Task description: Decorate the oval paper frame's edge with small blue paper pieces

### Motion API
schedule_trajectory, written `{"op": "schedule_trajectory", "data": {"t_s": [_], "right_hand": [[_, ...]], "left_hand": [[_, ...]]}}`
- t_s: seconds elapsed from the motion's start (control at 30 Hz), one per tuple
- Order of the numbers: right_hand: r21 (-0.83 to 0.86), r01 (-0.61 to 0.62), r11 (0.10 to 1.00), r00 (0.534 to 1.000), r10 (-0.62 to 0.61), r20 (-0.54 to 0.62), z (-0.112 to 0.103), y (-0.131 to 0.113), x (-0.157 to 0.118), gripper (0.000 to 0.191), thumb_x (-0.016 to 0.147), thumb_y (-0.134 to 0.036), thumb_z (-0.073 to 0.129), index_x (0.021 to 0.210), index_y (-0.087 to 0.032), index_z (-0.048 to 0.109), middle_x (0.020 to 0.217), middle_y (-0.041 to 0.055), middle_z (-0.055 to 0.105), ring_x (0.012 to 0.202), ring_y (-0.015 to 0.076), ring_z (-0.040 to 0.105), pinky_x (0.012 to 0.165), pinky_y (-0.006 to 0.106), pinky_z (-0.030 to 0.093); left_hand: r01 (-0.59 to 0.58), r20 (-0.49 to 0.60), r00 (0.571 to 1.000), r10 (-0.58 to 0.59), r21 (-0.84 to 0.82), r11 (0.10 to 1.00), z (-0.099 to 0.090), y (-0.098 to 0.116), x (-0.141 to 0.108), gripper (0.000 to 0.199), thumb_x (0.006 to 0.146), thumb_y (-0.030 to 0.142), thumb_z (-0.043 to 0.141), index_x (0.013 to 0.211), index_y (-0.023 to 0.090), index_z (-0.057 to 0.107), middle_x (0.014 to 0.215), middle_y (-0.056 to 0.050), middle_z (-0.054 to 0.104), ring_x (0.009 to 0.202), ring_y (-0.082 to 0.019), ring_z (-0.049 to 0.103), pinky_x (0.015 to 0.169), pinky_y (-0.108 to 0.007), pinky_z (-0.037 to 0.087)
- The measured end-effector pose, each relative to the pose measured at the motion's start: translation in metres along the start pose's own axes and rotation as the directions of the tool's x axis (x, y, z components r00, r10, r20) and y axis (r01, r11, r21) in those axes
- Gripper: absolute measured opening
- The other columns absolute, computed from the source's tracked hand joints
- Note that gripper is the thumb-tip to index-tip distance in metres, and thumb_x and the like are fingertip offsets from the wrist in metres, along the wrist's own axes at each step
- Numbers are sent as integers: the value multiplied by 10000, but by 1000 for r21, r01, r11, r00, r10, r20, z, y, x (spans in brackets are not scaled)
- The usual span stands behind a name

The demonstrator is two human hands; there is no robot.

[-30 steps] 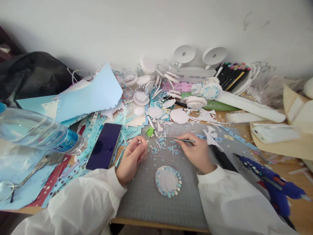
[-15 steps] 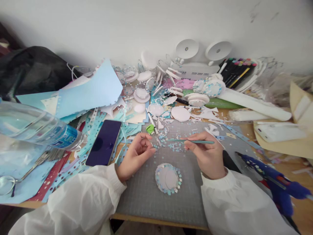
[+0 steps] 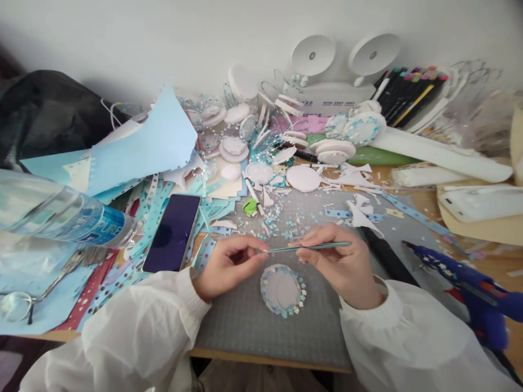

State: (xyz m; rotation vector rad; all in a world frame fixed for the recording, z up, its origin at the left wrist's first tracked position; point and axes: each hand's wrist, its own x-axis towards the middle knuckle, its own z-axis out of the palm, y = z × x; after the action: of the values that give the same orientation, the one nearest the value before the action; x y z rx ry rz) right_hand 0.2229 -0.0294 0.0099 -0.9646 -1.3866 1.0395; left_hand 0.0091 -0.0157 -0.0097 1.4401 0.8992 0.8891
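My right hand (image 3: 337, 264) is closed round a pair of teal tweezers (image 3: 327, 246), held almost level with the tip pointing left. That tip meets the thumb and forefinger of my left hand (image 3: 231, 265), which are pinched together. A tiny pale speck shows between them, too small to name. Just below the tweezers a round white disc (image 3: 281, 289) lies on the grey cutting mat (image 3: 245, 335), its rim edged with small blue and white paper flowers. Loose paper flowers (image 3: 286, 220) are scattered on the mat beyond my hands.
At left lie a phone (image 3: 174, 233), a water bottle (image 3: 81, 212), scissors (image 3: 44, 291) and punched paper strips. A blue glue gun (image 3: 469, 283) rests at right. White discs (image 3: 303, 178), decorated pieces and a two-headed lamp (image 3: 312, 55) crowd the back beside several markers (image 3: 417, 98).
The tweezers have come down and left, so their tip now reaches my left fingers. My left hand has shifted slightly right and its thumb and forefinger have closed. The view has tilted a little.
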Motion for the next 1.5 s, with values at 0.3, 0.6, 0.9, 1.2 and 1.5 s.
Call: {"op": "schedule_trajectory", "data": {"t_s": [0.3,0.6,0.9,1.2,1.5], "right_hand": [[11,51,999,998,-51,-39,1,0,-3,105,781,-139,739,813,-210,668,772,33,684,640,135,649,518,211,527],[17,43,999,993,-41,-115,-3,1,-2,97,772,-184,758,795,-215,670,743,24,636,636,140,624,489,217,490],[-27,35,999,999,-36,-36,-1,-3,-2,86,783,-155,730,780,-205,660,734,26,655,658,145,632,532,229,508],[38,-10,999,998,12,-67,-4,1,0,110,781,-149,722,746,-198,630,677,-2,607,554,111,571,481,220,470],[-151,183,971,957,-211,-198,-5,-15,1,148,775,-98,714,784,-232,652,703,19,629,679,179,642,565,299,536]], "left_hand": [[26,-26,999,-24,78,997,-1,2,1,235,819,329,668,829,100,721,603,-23,563,527,-88,415,476,-205,327],[45,-14,999,-44,136,990,1,3,2,257,828,353,660,821,108,738,615,-37,592,520,-90,415,469,-210,311],[83,36,995,-90,157,984,0,4,2,278,828,377,659,841,113,745,553,2,508,506,-81,370,461,-205,289],[73,-3,997,-73,157,985,-1,2,2,279,824,381,669,838,114,750,583,-30,588,515,-93,420,465,-211,306],[36,8,999,-37,114,993,-2,10,3,329,859,414,626,803,109,735,680,-74,673,598,-127,542,535,-222,403]]}}
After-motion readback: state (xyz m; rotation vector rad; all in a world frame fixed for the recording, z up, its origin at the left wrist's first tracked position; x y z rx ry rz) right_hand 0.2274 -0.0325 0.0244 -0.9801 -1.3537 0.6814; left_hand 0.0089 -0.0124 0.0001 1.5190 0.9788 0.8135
